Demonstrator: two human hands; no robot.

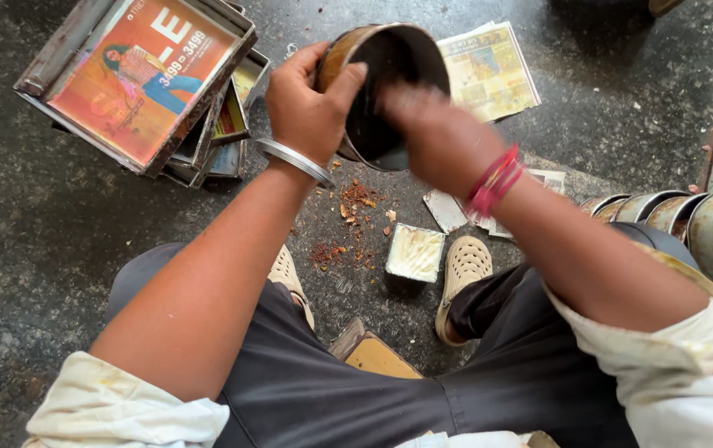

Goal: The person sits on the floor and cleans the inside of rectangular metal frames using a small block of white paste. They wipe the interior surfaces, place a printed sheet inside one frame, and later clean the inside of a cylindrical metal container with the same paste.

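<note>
The person sits low over the floor (41,216), holding a round metal tin (385,91) up in front of the knees, tipped so its dark inside faces them. The left hand (307,104) is closed on the tin's rim, thumb hooked over the edge and fingers round the outer wall. The right hand (435,133) is at the mouth of the tin, reaching inside; it is blurred, so I cannot tell how far its fingers are curled or whether they hold anything.

The tin looks like thin sheet metal: stiff, probably light for its size, with a rusty or greasy outer wall. It may be slick, and the rim looks like the surest place to grip, as the left hand does now. A thin rim like that could be sharp, and the wall would likely dent if squeezed hard.

Below the tin, reddish crumbs (356,199) are scattered on the floor, and just beside them sits a small square block of pale fat or butter (414,251). A row of similar tins (671,211) stands at the right edge. A stack of square trays lined with printed paper (145,83) lies upper left, and a folded newspaper (489,70) lies beyond the tin.
</note>
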